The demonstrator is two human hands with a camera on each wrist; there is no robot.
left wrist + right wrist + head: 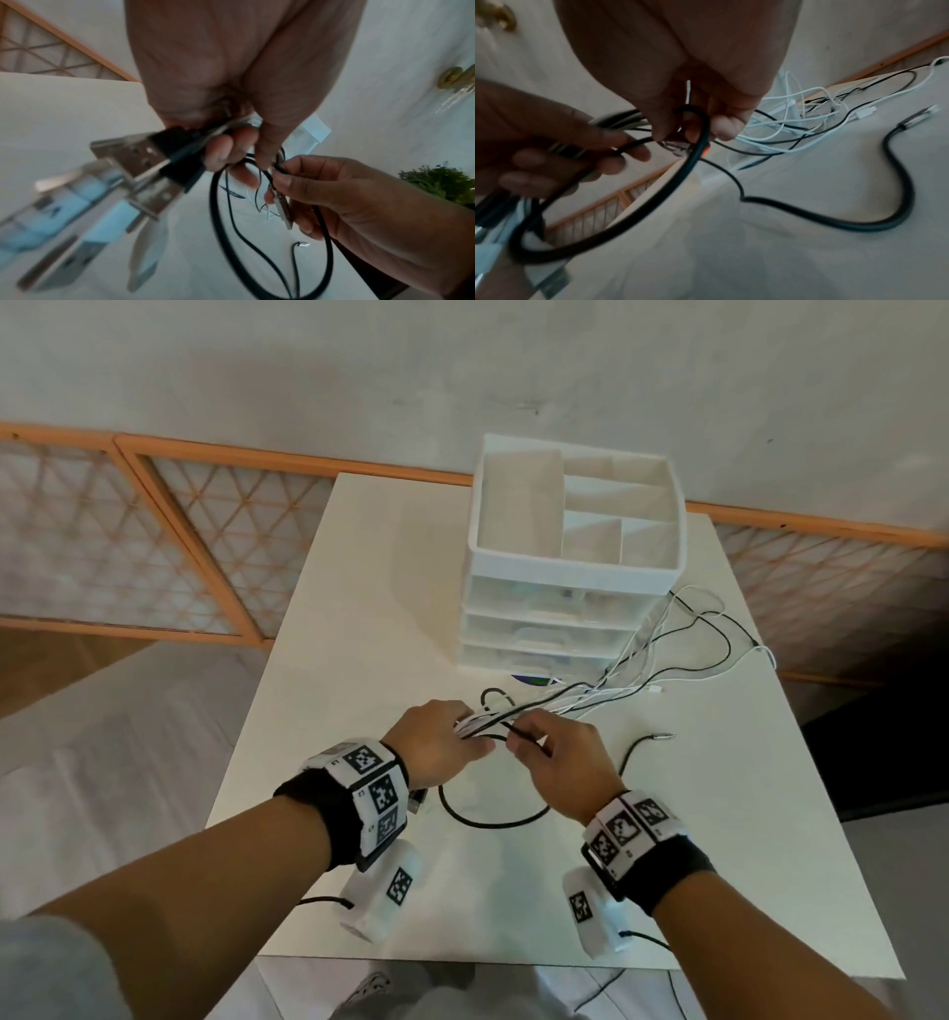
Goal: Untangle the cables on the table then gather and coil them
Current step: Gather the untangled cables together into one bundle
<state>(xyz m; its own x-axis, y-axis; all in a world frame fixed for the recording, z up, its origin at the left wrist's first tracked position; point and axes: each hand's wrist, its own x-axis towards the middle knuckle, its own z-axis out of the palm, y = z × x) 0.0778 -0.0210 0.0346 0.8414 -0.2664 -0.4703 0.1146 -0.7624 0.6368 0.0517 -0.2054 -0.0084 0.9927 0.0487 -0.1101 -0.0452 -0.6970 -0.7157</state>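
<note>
at centre left of the head view the left hand (441,742) is gripping a bundle of plug ends (144,160), fingers curled round them. just right of it, the right hand (560,762) is pinching a thin black cable (518,729) near its plug. the thick black cable (493,819) is looping slack on the table (513,891) below both hands. toward the right, the white and black cables (662,660) are trailing tangled beside the drawer organizer (570,557). they are looking light and limp, so they will likely snag; taking hold at the stiff plugs seems best.
</note>
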